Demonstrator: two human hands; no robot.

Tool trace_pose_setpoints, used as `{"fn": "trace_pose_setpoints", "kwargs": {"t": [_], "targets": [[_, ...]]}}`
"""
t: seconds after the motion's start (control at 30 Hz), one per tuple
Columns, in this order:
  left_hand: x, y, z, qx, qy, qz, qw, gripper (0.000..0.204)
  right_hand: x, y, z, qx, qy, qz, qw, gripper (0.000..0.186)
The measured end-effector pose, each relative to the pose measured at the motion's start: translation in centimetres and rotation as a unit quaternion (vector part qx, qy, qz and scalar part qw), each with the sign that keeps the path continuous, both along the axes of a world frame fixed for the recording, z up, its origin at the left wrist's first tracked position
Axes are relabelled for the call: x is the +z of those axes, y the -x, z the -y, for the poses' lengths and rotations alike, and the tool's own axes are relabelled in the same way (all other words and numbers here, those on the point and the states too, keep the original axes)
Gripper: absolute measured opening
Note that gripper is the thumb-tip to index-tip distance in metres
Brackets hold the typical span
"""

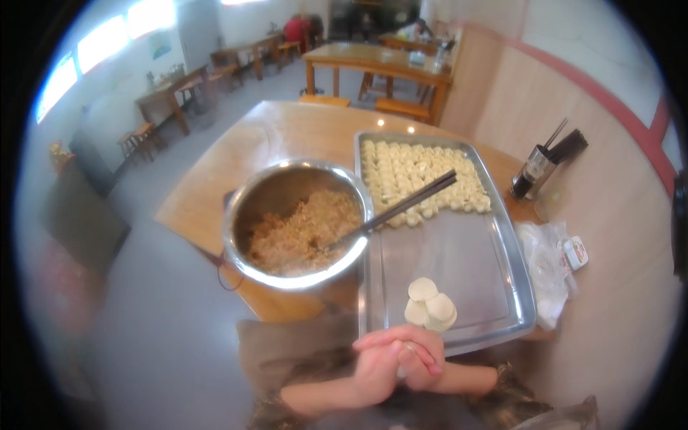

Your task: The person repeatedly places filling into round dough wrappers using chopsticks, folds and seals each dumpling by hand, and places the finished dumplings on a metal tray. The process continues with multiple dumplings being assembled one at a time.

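My left hand [376, 374] and my right hand [424, 352] are clasped together at the near edge of the metal tray [459, 247]. Between the fingers and thumbs shows a little pale dough of a dumpling [402, 370]; the hands hide most of it. Just beyond them, a few round dough wrappers [432, 307] overlap on the tray. Closely packed rows of folded dumplings [419, 175] fill the tray's far end. At the left stands a steel pot [240, 251] of minced filling [304, 233], with dark chopsticks [412, 201] stuck in it and reaching over the tray.
The wooden table [287, 122] carries the pot and tray. Along its right side are a metal chopstick holder [534, 172], a clear plastic bag [545, 269] and a small white container [575, 253], beside the wall. Other tables [376, 63] and stools [140, 140] stand farther off.
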State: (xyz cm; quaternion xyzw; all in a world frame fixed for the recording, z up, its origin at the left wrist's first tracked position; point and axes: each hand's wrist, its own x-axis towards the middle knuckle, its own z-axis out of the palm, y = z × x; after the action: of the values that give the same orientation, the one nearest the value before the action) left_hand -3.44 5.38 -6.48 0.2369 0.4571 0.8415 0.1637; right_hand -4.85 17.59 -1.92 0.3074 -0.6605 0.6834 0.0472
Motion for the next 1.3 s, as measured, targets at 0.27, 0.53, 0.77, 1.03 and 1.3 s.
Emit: {"fn": "trace_pose_setpoints", "kwargs": {"t": [0.27,0.53,0.77,1.03,1.3], "targets": [[1.7,-0.2,-0.8,-0.031,-0.098,-0.061,0.993,0.031,-1.5,-0.6,-0.2,0.027,0.025,-0.017,0.999,0.031],[4.3,-0.2,1.3,0.134,0.047,-0.234,0.962,0.029,0.7,0.2,-0.8,-0.030,-0.051,-0.246,0.967,0.041],[1.8,1.4,0.6,0.406,0.030,-0.160,0.899,0.047,1.0,0.0,-1.7,0.008,0.005,0.134,0.991,0.047],[2.3,4.4,2.0,0.320,0.181,-0.261,0.892,0.070,0.7,1.8,-1.4,-0.018,0.034,0.225,0.974,0.018],[1.2,4.1,2.4,0.372,0.152,-0.240,0.884,0.053,-0.4,2.5,-1.7,-0.041,0.212,0.315,0.924,0.016]]}}
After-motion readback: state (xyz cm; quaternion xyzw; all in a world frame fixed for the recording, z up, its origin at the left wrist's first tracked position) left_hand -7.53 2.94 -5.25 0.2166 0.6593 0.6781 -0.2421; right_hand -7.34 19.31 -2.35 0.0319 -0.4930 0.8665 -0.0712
